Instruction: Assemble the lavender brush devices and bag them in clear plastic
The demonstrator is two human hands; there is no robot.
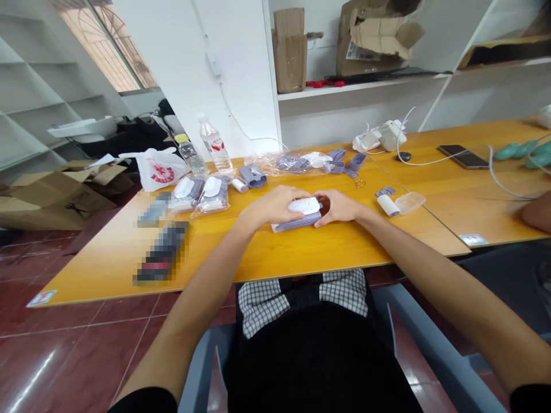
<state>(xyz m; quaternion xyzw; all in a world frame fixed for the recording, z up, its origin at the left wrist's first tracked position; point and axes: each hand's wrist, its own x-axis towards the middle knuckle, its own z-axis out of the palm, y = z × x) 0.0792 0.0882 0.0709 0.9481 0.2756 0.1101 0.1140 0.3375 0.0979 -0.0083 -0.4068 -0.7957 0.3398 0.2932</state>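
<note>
Low over the table's front half, both my hands are around a purple-grey plastic case (301, 222) with small holes along its side. On top of it sits a white oval piece (305, 205) with a dotted surface, perhaps a brush head. My left hand (279, 205) is closed around the left end, fingers over the white piece. From the right, my right hand (338, 206) curls its thumb and fingers on the other end. To the right lie a white roller (388, 205), a clear plastic cover (410, 202) and a small purple-grey slotted part (385, 191).
Behind my hands are bagged purple-grey parts (295, 162) and a purple-grey shell (253, 175). Two bagged units (214, 195) lie left, near two bottles (214, 143). A phone (464, 156) and white cable (434, 164) are at right, where another person's arm (537, 213) shows.
</note>
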